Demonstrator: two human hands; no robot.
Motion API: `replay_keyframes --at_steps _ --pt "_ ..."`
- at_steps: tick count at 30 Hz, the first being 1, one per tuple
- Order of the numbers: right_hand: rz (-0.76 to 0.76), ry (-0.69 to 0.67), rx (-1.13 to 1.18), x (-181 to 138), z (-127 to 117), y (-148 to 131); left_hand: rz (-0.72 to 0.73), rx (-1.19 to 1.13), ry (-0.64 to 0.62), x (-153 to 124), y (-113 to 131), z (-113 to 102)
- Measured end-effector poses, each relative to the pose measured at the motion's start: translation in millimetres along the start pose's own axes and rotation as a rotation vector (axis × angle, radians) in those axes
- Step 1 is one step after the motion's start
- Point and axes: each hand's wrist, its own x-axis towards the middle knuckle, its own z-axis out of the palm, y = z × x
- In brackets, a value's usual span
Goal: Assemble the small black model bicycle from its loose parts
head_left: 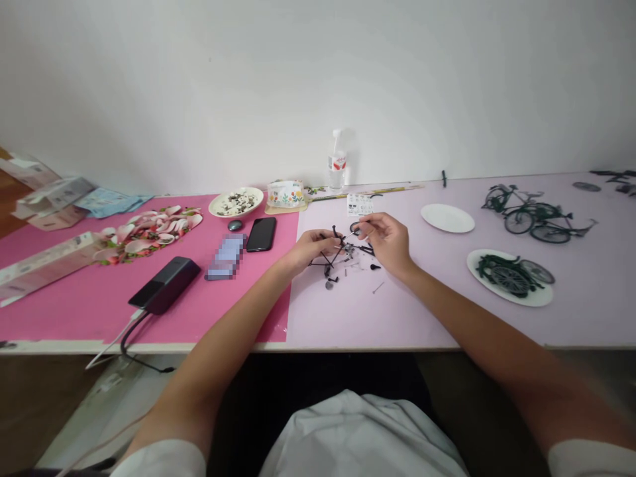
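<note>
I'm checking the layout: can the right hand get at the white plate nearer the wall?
Probably yes: the white plate lies to the right of the right hand, with nothing visible between them, though that hand pinches a thin rod it may need to put down first.

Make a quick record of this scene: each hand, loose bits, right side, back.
Left hand: holding a black model-bicycle frame
Right hand: pinching a thin rod, too small to identify
Loose bits: small parts below the hands
Right side: white plate; second plate holding dark bicycle parts; model bicycles
Back: clear bottle by the wall
</note>
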Motion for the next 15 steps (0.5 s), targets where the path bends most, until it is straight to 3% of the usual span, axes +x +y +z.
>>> replay_keyframes --at_steps 15 --pt "-0.010 -0.091 0.021 0.5 -1.6 -2.8 0.003 -0.049 -0.005 1.5 -0.9 -2.0"
